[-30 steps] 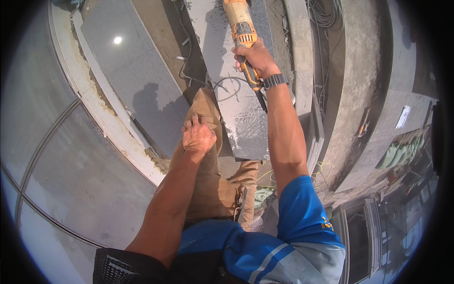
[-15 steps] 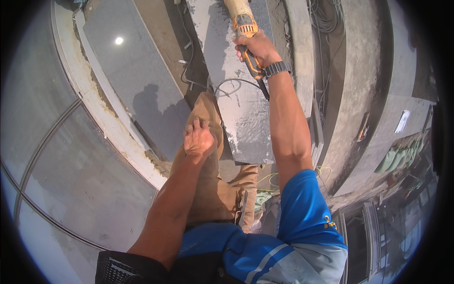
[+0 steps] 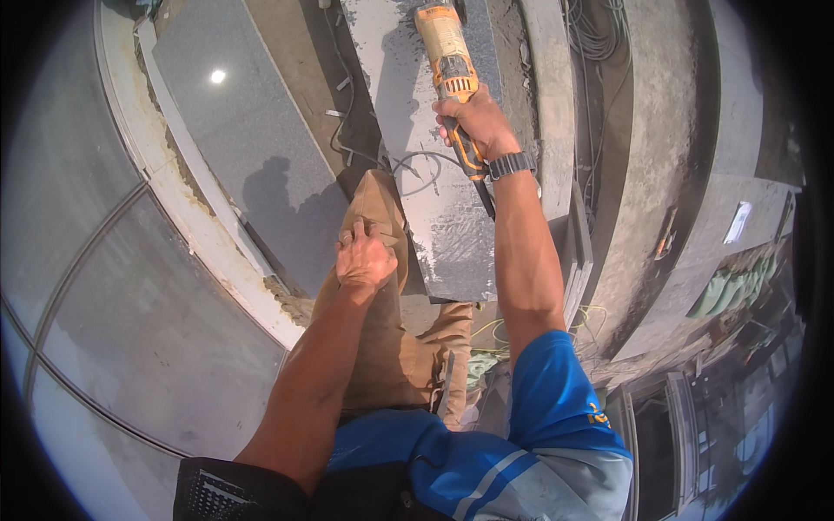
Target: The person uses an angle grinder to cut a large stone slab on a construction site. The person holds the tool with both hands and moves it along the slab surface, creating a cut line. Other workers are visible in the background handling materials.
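Note:
My right hand (image 3: 478, 122) is wrapped round the body of an orange and black angle grinder (image 3: 453, 62), its dusty head pointing away from me. A black cord runs from the grinder's rear end. Beneath it lies a long grey stone slab (image 3: 452, 256), its top patchy with pale dust or residue. The grinder's disc is mostly hidden near the top edge, so I cannot tell whether it touches the slab. My left hand (image 3: 365, 258) rests on my bent knee in brown trousers (image 3: 375, 204), fingers slightly apart and holding no tool.
Another grey slab (image 3: 248, 139) lies to the left, beside a glazed panel (image 3: 165, 321). A thin cable (image 3: 347, 113) runs between the two slabs. At the right are concrete ledges (image 3: 656, 165), coiled cable (image 3: 595, 35), an orange-handled tool (image 3: 666, 234) and green cloth or sacking (image 3: 734, 285).
My right hand and the grinder have come slightly toward me, bringing more of the grinder's head into view. My left hand stays on the knee.

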Motion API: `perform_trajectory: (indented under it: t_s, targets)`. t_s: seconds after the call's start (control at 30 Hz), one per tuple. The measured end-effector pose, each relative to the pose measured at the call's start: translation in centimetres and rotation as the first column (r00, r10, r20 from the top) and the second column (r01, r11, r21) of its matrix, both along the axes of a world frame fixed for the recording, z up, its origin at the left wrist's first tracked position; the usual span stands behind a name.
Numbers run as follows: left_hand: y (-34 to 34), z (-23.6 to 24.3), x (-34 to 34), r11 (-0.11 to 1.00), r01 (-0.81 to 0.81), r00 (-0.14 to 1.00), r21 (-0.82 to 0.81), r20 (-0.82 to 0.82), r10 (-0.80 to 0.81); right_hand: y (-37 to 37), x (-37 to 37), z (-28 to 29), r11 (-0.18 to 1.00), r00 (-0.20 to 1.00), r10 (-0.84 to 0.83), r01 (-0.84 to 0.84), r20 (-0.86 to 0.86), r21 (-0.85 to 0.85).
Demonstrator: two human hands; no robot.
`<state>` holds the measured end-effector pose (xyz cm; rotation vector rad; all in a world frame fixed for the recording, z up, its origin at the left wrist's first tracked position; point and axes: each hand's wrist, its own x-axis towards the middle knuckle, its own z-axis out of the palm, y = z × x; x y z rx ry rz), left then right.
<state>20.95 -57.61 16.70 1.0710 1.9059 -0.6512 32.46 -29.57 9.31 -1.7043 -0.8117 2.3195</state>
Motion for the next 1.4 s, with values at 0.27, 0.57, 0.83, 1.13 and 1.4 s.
perform_trajectory:
  t_s: [0.27,0.57,0.83,1.13,1.4]
  targets:
    - [0.1,0.1,-0.1,0.999,-0.038,0.999,-0.037,0.017,0.038,-1.6,0.6,0.0,1.000,0.998,-0.027,0.026,0.048,0.008]
    - [-0.4,-0.3,-0.3,1.000,-0.030,0.999,-0.009,0.015,0.030,0.2,-0.3,-0.7,1.000,1.000,0.010,-0.009,0.025,-0.002]
    - [8.5,-10.0,-6.3,0.769,-0.597,0.801,0.230,0.120,0.586,3.4,-1.3,-2.8,1.000,1.000,0.010,-0.010,-0.020,-0.002]
    - [34.8,-20.0,-9.9,0.148,-0.985,0.166,0.084,0.666,0.727,2.3,-1.6,-2.7,0.999,0.998,0.026,-0.023,-0.049,0.048]
    - [31.9,-18.4,-5.0,0.154,-0.987,0.143,0.044,0.674,0.725,-1.1,1.3,-0.6,1.000,1.000,-0.004,0.004,-0.023,0.000]
